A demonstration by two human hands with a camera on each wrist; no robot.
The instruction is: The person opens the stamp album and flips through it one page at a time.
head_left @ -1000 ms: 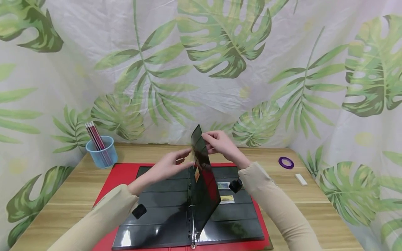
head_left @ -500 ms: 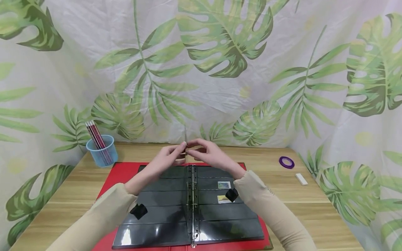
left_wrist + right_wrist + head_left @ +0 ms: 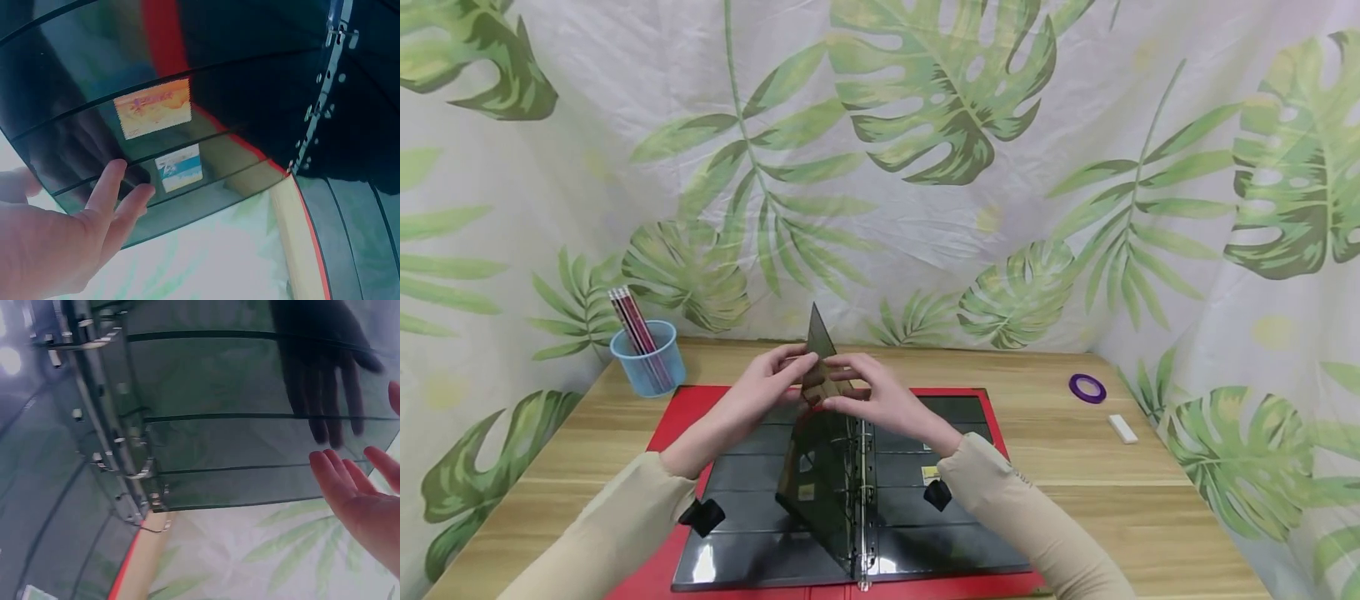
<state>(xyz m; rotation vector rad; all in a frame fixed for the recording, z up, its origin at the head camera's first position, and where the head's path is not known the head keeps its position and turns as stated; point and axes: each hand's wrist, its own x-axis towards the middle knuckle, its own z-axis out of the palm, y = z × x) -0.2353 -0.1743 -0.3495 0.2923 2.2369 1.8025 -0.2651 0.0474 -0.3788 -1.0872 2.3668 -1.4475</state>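
Observation:
A red-covered stamp album (image 3: pixel 692 408) lies open, with black pocket pages on metal rings (image 3: pixel 862 500). One dark, see-through album page (image 3: pixel 823 467) stands raised and leans left of the rings. My left hand (image 3: pixel 767 383) pinches its outer edge between thumb and fingers. In the left wrist view, an orange stamp (image 3: pixel 153 109) and a blue-and-white stamp (image 3: pixel 180 167) show in its pockets. My right hand (image 3: pixel 880 400) is at the page's other side, fingers loosely bent, fingertips near its surface; in the right wrist view its reflection shows on the page.
A blue cup (image 3: pixel 647 367) of pencils (image 3: pixel 634 321) stands at the back left of the wooden table. A purple tape roll (image 3: pixel 1087 388) and a white eraser (image 3: pixel 1123 429) lie at the right. On the right-hand page sits a yellow stamp (image 3: pixel 930 475), partly covered by the wrist camera.
The raised page has swung from right of the rings, through upright, to the left. Both hands have moved left; the right no longer holds the page edge and the left now does.

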